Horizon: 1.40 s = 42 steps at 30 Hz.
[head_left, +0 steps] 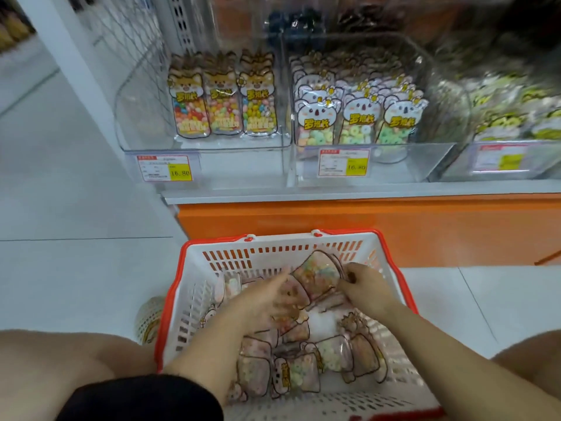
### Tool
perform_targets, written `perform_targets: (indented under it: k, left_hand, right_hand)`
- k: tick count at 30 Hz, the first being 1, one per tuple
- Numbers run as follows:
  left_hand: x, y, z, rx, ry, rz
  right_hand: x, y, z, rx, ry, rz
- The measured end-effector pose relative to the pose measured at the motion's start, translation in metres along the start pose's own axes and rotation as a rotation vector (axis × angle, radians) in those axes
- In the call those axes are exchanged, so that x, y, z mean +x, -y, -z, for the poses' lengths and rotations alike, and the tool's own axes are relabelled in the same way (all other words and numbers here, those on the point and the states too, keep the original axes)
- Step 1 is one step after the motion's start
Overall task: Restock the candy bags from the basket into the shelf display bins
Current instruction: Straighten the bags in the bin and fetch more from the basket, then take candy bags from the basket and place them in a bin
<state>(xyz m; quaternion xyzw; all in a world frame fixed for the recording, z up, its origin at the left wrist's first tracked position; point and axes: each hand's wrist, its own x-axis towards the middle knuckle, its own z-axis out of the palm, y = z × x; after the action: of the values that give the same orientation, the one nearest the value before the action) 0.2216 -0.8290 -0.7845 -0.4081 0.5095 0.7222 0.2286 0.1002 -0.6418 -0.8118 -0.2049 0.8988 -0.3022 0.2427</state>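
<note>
A white basket with a red rim [173, 299] sits on the floor below me, holding several candy bags [303, 369]. My right hand [362, 287] grips a stack of candy bags [317, 276] lifted near the basket's far wall. My left hand [264, 302], blurred, reaches with fingers extended onto the bags beside that stack. On the shelf above, the left clear bin [145, 117] holds three rows of fox-topped jelly bean bags [223, 95], with bare room at its left. The middle bin [437, 95] holds koala-topped ring candy bags [358, 113].
A third bin [501, 159] with yellow-green bags stands at the right. Price tags [165, 168] hang on the bin fronts. An orange shelf base [394, 226] runs behind the basket. One bag lies on the floor [148, 317] left of the basket. My knees flank the basket.
</note>
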Motion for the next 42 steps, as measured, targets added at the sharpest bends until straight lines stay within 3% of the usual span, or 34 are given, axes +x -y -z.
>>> perform_targets:
  k: [5, 8, 10, 12, 16, 20, 26, 31, 38, 42]
  left_hand:
    - [-0.047, -0.016, 0.001, -0.412, 0.208, -0.103]
    - [-0.071, -0.014, -0.005, -0.453, 0.191, -0.232]
    - [-0.08, -0.01, -0.008, -0.481, 0.187, -0.287]
    - [-0.084, -0.006, -0.008, -0.487, 0.182, -0.364]
    - [-0.092, -0.001, -0.013, -0.373, 0.162, -0.513]
    - [-0.1, 0.005, -0.03, -0.257, 0.099, -0.601]
    - [-0.119, -0.019, -0.035, -0.268, 0.113, -0.709]
    - [-0.131, -0.048, -0.021, -0.2, -0.105, -0.857]
    - [-0.15, -0.075, 0.027, -0.114, -0.266, -0.843]
    - [-0.166, -0.1, 0.058, -0.124, -0.162, -0.811]
  right_hand:
    - [-0.059, 0.06, 0.013, -0.274, -0.252, 0.488]
    - [-0.08, 0.074, 0.023, -0.323, -0.234, 0.683]
    - [-0.09, 0.079, 0.036, -0.321, -0.132, 0.72]
    - [-0.099, 0.084, 0.05, -0.212, -0.013, 0.651]
    - [-0.103, 0.094, 0.068, 0.274, -0.088, 0.273]
    - [-0.093, 0.088, 0.06, 0.569, 0.031, 0.056]
    - [-0.083, 0.1, 0.073, 0.919, 0.021, 0.089]
    - [-0.07, 0.137, 0.076, 1.168, 0.036, 0.083]
    - [-0.056, 0.208, 0.066, 1.159, 0.157, 0.086]
    - [-0.034, 0.246, 0.063, 1.149, 0.147, 0.034]
